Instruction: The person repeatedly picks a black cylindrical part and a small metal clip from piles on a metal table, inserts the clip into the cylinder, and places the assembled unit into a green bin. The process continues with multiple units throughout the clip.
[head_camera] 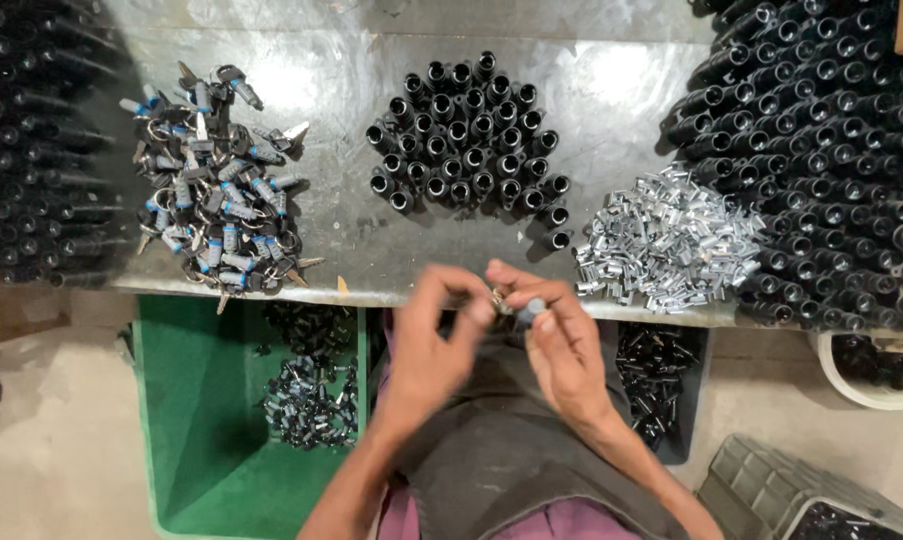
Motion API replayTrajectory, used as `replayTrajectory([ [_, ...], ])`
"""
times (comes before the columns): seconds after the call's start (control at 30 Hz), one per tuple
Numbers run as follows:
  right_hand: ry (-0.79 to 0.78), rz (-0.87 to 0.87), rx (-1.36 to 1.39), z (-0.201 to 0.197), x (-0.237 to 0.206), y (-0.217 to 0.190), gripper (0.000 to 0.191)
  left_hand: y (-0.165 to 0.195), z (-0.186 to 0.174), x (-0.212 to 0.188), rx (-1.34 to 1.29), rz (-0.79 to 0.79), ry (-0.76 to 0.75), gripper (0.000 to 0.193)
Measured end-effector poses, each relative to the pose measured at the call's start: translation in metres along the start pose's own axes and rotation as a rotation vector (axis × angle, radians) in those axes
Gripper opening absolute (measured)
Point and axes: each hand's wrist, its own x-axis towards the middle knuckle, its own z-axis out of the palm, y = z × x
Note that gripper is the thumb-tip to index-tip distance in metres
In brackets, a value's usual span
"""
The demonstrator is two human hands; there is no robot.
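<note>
Dull scratched metal table [612, 90]; glossy black cylinders [467, 135]; shiny silvery metal clips [667, 240].

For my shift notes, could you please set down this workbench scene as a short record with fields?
Surface: metal bench top
Left hand: at the bench edge, fingertips pinching a small metal part
Right hand: holds a small cylinder in a finger grip
Bench left: pile of keys with blue-grey barrels
Bench centre: upright black tubes in a cluster
Bench right: heap of silvery metal clips, then a big mass of black tubes
Below: green crate with dark parts
</note>
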Motion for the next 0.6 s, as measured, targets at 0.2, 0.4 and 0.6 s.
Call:
replayTrajectory([
  [0.2,0.047,0.074,0.15,-0.015,0.0,0.001,0.02,-0.039,-0.032,0.069,0.963,0.328,0.276,0.019],
  [0.4,-0.005,0.199,-0.08,-0.011,0.003,0.011,0.031,-0.048,-0.022,0.037,0.415,0.567,0.118,0.021],
  [0.6,0.014,0.378,0.287,-0.002,0.005,0.009,0.039,-0.008,-0.001,0.001,0.357,0.22,0.056,0.027],
])
